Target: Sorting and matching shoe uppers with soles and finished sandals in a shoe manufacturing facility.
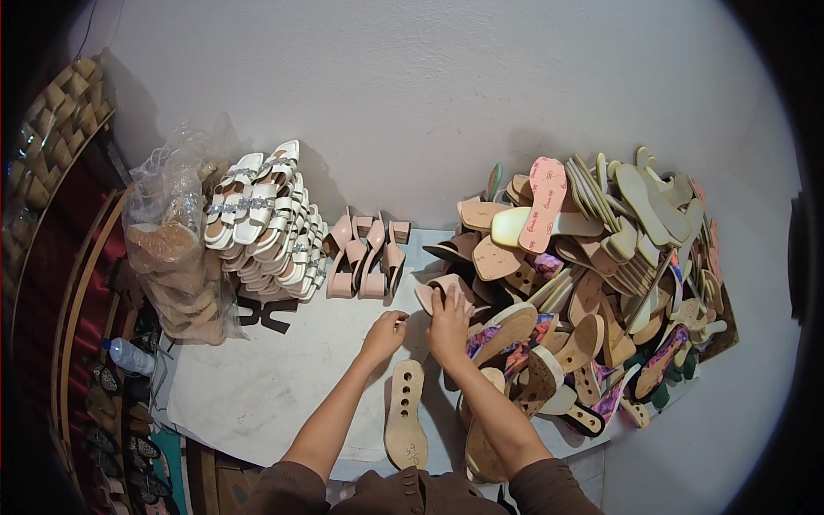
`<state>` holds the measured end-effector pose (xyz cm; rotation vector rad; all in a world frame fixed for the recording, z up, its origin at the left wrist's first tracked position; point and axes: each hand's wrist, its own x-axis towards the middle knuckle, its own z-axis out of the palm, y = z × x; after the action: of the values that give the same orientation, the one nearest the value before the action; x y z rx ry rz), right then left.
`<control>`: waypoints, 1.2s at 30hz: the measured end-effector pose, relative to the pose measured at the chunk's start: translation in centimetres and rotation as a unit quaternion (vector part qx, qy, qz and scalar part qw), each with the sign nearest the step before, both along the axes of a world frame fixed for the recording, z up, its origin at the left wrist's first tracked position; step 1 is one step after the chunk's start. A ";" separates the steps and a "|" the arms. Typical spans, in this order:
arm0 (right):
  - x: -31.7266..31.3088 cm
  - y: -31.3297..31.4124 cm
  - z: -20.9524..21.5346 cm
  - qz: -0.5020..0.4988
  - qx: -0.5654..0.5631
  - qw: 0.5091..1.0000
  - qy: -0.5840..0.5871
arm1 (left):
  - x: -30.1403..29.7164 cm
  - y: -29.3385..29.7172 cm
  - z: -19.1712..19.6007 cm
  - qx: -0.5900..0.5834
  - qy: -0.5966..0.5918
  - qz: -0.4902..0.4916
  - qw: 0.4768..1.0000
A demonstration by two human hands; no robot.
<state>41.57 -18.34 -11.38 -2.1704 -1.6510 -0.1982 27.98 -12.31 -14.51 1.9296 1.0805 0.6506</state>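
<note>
My right hand (449, 324) rests over a pink sandal (429, 299) at the left edge of the big pile, its fingers wrapped on the upper. Left of it, my left hand (383, 336) hovers over the table with fingers curled together; whatever they may hold is hidden. Beyond my hands stand several pink block-heeled sandals (374, 268) in a tight group. A tan sole-shaped piece with a row of holes (405, 414) lies on the table between my forearms.
The pile of soles and sandal parts (592, 257) covers the right side. Stacked white sandals (270, 215) and a clear plastic bag of tan pieces (176, 257) stand at left on the white table (257, 390). A bottle (129, 356) and shelves of shoes lie farther left.
</note>
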 end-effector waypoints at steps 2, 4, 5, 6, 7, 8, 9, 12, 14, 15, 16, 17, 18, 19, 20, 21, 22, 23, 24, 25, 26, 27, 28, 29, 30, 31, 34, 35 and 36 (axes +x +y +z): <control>-1.3 0.3 1.4 0.016 0.020 0.999 0.045 | -0.2 -0.1 0.2 -0.012 0.009 -0.008 1.000; -2.1 0.4 2.4 0.040 0.041 0.995 0.081 | -0.6 0.0 0.4 -0.006 0.000 -0.010 1.000; -2.5 0.5 2.9 0.065 0.062 0.989 0.116 | -0.7 0.0 0.5 -0.005 0.001 -0.010 1.000; -2.9 0.5 3.4 0.079 0.085 0.979 0.165 | -0.8 0.1 0.6 0.051 -0.039 -0.007 0.998; -3.3 0.6 4.1 0.083 0.086 0.979 0.166 | -1.1 0.3 0.6 0.108 -0.077 -0.003 0.991; -3.6 0.8 4.8 0.142 0.060 0.949 0.277 | -1.7 0.8 0.6 0.088 -0.080 -0.006 0.993; -4.0 1.0 5.1 0.199 0.032 0.902 0.382 | -2.3 1.1 0.6 0.094 -0.103 0.012 0.990; -3.4 1.9 5.3 0.271 0.042 0.774 0.571 | -3.9 1.3 0.7 0.072 -0.116 0.063 0.989; -2.7 2.9 4.7 0.277 -0.004 0.678 0.680 | -5.5 1.8 1.1 0.067 -0.049 0.042 0.996; -2.5 3.5 4.3 0.278 -0.006 0.677 0.681 | -6.1 2.0 1.3 0.067 -0.048 0.044 0.996; -1.8 3.9 4.1 0.280 0.006 0.641 0.715 | -6.1 1.6 3.0 0.065 -0.024 0.050 0.996; -1.7 4.5 4.1 0.285 0.016 0.598 0.749 | -6.6 1.4 4.9 0.066 0.003 0.061 0.996; -2.1 4.9 4.7 0.288 0.002 0.564 0.774 | -7.2 1.4 6.1 0.063 0.044 0.087 0.993; -2.1 5.4 4.7 0.288 0.000 0.563 0.775 | -7.8 1.7 6.2 0.062 0.045 0.089 0.993; -1.8 5.9 4.5 0.291 -0.048 0.621 0.727 | -8.3 2.1 6.2 0.024 0.097 0.056 0.993; -1.4 6.4 4.5 0.291 -0.095 0.674 0.672 | -8.8 2.5 6.1 -0.014 0.148 0.023 0.989; -1.4 7.1 4.6 0.308 -0.114 0.689 0.646 | -9.6 2.6 4.6 -0.036 0.090 0.023 0.995; -0.4 8.3 4.2 0.310 -0.133 0.702 0.627 | -9.7 2.7 3.7 -0.062 0.086 0.013 0.994; 0.8 9.1 3.9 0.317 -0.070 0.817 0.476 | -10.0 2.6 2.7 -0.100 0.095 0.033 0.990; 1.8 9.7 4.0 0.310 -0.006 0.900 0.308 | -10.0 2.3 2.6 -0.140 0.105 0.052 0.983; 3.6 10.6 3.8 0.286 0.066 0.941 0.168 | -9.9 2.1 1.7 -0.140 0.104 0.045 0.984; 5.3 11.4 3.1 0.256 0.134 0.957 0.023 | -9.8 2.1 0.2 -0.141 0.015 0.054 0.988; 5.8 12.1 2.0 0.256 0.133 0.957 0.027 | -10.3 2.0 -1.3 -0.142 -0.069 0.072 0.985; 6.4 12.6 1.2 0.184 0.097 0.974 -0.089 | -10.4 2.1 -2.4 -0.143 -0.069 0.070 0.985; 7.0 13.1 0.4 0.108 0.059 0.971 -0.203 | -10.5 2.2 -3.5 -0.169 -0.119 0.079 0.975; 7.3 13.6 -0.2 0.109 0.057 0.972 -0.203 | -10.6 2.2 -4.4 -0.194 -0.169 0.090 0.962; 7.7 14.1 -0.5 0.036 -0.061 0.986 -0.152 | -10.4 2.5 -5.8 -0.201 -0.181 0.074 0.960; 7.7 13.9 -0.7 0.039 -0.064 0.986 -0.152 | -10.3 2.5 -5.3 -0.184 -0.174 0.073 0.965; 7.9 13.4 -1.0 0.043 -0.024 0.992 -0.113 | -10.3 2.4 -5.1 -0.187 -0.174 0.075 0.964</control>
<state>49.48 -4.91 -12.41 -2.1727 -1.8855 -0.3960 17.68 -9.94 -19.59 1.3599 1.0427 0.7729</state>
